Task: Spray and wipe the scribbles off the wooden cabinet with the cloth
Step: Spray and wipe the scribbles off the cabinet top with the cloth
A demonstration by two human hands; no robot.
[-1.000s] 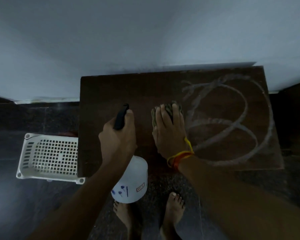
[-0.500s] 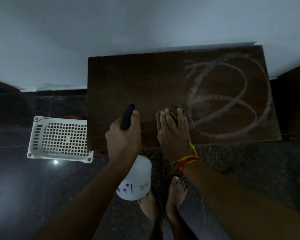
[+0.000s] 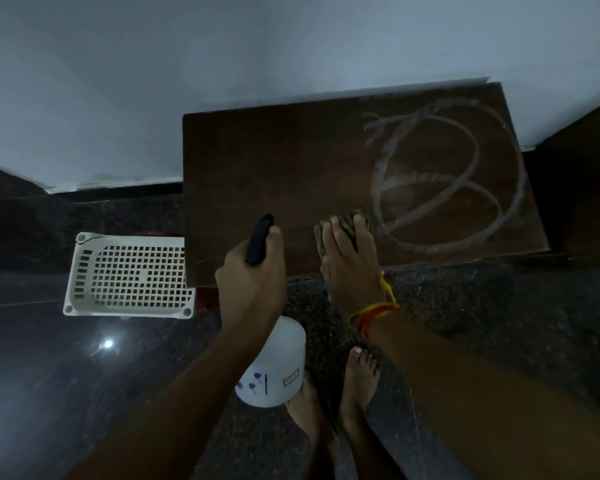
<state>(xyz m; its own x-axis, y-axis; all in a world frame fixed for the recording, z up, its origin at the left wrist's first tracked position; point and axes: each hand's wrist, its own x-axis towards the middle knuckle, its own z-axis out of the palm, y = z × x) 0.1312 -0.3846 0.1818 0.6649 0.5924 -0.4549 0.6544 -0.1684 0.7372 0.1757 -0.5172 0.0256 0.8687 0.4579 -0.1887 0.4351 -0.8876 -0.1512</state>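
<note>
The dark wooden cabinet top (image 3: 274, 161) stands against the white wall. Pale looping scribbles (image 3: 444, 181) cover its right half; the left half looks bare. My left hand (image 3: 253, 278) grips the black trigger head of a white spray bottle (image 3: 274, 368), which hangs below the hand over the floor at the cabinet's front edge. My right hand (image 3: 352, 258) lies flat on a crumpled olive cloth (image 3: 347, 221), pressing it on the cabinet top near the front edge, just left of the scribbles. Orange and yellow threads circle that wrist.
A white perforated plastic basket (image 3: 129, 275) sits on the dark polished floor left of the cabinet, with something red (image 3: 205, 299) partly hidden behind it. My bare feet (image 3: 336, 400) stand in front of the cabinet. Dark furniture (image 3: 589, 188) flanks the right side.
The right hand with the cloth slid toward the cabinet's front edge. The camera view shifted, so the cabinet now sits further right. The left hand keeps its grip on the bottle.
</note>
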